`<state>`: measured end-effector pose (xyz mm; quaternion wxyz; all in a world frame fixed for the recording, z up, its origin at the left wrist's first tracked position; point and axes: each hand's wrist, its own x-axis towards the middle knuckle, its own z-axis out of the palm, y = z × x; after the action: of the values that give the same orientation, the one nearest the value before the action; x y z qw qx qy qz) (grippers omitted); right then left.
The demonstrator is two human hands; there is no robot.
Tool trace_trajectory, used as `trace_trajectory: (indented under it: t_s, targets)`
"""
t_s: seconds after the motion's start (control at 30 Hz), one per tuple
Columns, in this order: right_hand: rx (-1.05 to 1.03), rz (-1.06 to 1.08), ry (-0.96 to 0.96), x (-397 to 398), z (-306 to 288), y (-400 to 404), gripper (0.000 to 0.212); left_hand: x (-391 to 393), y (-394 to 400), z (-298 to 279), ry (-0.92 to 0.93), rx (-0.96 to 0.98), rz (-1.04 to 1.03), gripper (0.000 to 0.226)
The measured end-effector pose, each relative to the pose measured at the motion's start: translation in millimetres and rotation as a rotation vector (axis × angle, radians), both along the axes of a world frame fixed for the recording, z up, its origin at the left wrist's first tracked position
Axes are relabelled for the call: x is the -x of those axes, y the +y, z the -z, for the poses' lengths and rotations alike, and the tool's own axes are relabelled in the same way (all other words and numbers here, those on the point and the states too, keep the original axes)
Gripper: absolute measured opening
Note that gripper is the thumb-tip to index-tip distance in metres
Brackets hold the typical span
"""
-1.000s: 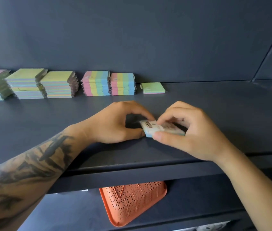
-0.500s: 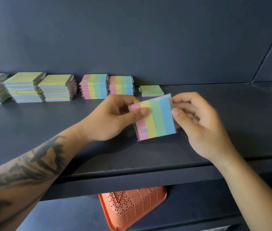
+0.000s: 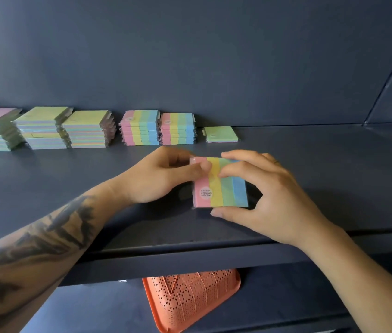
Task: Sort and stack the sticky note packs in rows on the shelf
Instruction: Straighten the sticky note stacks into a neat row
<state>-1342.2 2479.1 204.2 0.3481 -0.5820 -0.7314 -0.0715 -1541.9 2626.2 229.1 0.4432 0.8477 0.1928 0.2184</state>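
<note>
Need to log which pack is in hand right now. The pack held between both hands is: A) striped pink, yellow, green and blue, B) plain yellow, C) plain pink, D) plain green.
A: the pack gripped by the left hand and right hand shows pink, yellow, green and blue stripes, like the two striped stacks at the back of the shelf.

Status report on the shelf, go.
Left hand and right hand both pinch the striped pack, near the shelf front. Two striped stacks at the back wall. Path clear.
</note>
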Motion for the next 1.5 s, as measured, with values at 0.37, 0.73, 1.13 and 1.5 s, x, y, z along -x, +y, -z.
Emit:
trace_trajectory:
  t_s: [0.37, 0.73, 1.13, 1.5]
  targets:
    - [0.3, 0.057, 0.052, -3, -46, 87, 0.043, 54, 24, 2, 0.752, -0.494, -0.413, 0.075]
    - [0.258, 0.106, 0.112, -4, -52, 197, 0.03, 56, 30, 12, 0.682, -0.495, -0.425, 0.072]
    - [0.266, 0.156, 0.133, 0, -51, 214, 0.031, 57, 32, 10, 0.665, -0.473, -0.428, 0.068]
    - [0.261, 0.329, 0.027, 10, -48, 183, 0.059, 62, 35, 4, 0.689, -0.455, -0.366, 0.072]
